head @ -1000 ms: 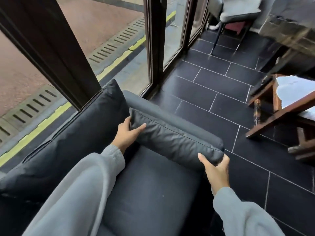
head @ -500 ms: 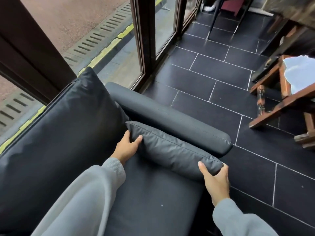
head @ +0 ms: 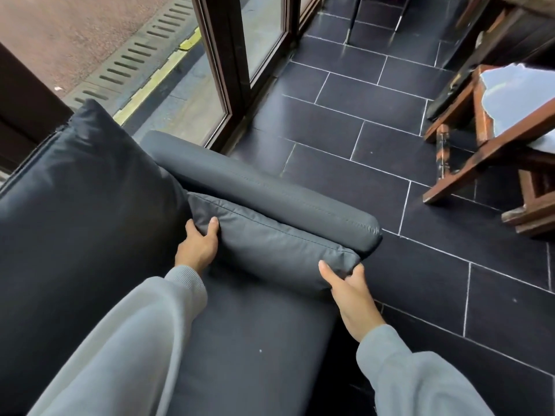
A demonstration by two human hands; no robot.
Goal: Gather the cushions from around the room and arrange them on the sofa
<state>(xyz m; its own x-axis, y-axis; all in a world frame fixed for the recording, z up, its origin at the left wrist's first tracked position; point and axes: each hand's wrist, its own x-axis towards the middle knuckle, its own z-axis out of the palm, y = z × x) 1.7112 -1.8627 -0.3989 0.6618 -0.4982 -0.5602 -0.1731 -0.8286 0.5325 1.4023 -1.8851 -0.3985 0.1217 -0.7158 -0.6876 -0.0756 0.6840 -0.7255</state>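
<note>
Here the small grey cushion (head: pixel 270 244) lies along the inner side of the sofa's armrest (head: pixel 264 190), touching it, its lower edge down on the seat (head: pixel 255 340). The left hand (head: pixel 196 250) pinches the cushion end farthest along the armrest, next to the big back cushion (head: pixel 84 205), thumb on the front face and fingers curled behind. The right hand (head: pixel 351 291) grips the corner at the armrest's front end, fingers closed around it. Both hands, then, are closed on this 1 cushion. The likely risk is that, once released, it tips away from the armrest and flops flat on the seat, since it stands on a narrow edge; the corner at the armrest's front end could also slide off the seat onto the tiled floor (head: pixel 375 139)
</note>
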